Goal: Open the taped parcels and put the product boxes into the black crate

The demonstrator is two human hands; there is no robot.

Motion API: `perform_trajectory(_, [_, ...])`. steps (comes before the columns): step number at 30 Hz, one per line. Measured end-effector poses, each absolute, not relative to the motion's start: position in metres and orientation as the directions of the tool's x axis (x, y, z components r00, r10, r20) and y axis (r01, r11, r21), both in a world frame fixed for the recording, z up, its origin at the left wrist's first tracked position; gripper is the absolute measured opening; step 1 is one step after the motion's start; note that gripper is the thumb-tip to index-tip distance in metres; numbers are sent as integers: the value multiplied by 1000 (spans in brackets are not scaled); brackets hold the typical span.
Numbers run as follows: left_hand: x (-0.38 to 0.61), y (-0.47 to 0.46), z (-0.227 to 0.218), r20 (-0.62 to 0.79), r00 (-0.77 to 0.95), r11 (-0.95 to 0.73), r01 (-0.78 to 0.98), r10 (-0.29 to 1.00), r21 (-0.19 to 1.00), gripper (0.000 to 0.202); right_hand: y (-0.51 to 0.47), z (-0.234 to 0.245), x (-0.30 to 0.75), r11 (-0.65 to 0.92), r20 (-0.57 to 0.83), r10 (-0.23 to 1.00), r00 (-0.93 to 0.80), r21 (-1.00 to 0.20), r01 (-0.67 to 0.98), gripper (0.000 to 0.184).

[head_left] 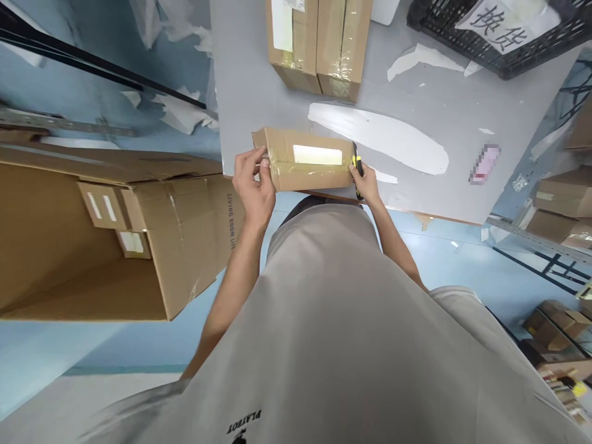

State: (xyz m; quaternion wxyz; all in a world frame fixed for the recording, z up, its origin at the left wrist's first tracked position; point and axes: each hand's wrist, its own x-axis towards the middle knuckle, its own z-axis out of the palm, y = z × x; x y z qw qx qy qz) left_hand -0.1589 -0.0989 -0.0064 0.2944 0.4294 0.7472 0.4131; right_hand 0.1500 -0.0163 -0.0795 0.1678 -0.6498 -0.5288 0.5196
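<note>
A small taped cardboard box (319, 176) with a white label lies at the table's near edge, in front of my body. My left hand (255, 188) is closed at its left end, thumb and fingers pinching the edge beside a raised flap. At the opposite end, my right hand (367, 184) is wrapped round a yellow and black utility knife (357, 161). The knife lies along the box's right side, and the right thumb is by that end of the box. What is inside the box is hidden.
Two taped cartons (340, 55) stand farther back on the grey table (250, 68). White paper scraps (379, 132) lie beyond the box. A black crate (513, 31) with a handwritten sheet sits at back right. To my left stands a large open carton (194, 228) holding smaller boxes.
</note>
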Motion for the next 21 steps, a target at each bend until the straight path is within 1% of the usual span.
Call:
perform_trajectory(2, [-155,-94,-18,-112,-432,277,340,895,899,62,-20,-64,162,-346,-470,880,-69,-734,584,55])
perform_trajectory(6, [-145,-73,-50,-227,-356,315,213,907,925,51,-29,-36,182,-343,-441,896,41,-633,694,50])
perform_trajectory(11, [-139,-49,-78,-303,-258,349,158,918,924,36,-34,-14,185,-389,-425,890,164,-523,759,44])
perform_trajectory(14, [-142,-40,-80,-362,-188,391,149,913,908,27,-37,-6,179,-419,-439,875,205,-474,775,44])
perform_trajectory(18, [-146,-31,-72,-494,-121,507,112,861,855,29,-39,4,169,-433,-450,862,232,-417,799,45])
perform_trajectory(21, [-143,-26,-68,-588,-99,595,54,803,802,18,-39,8,162,-439,-445,859,253,-387,811,49])
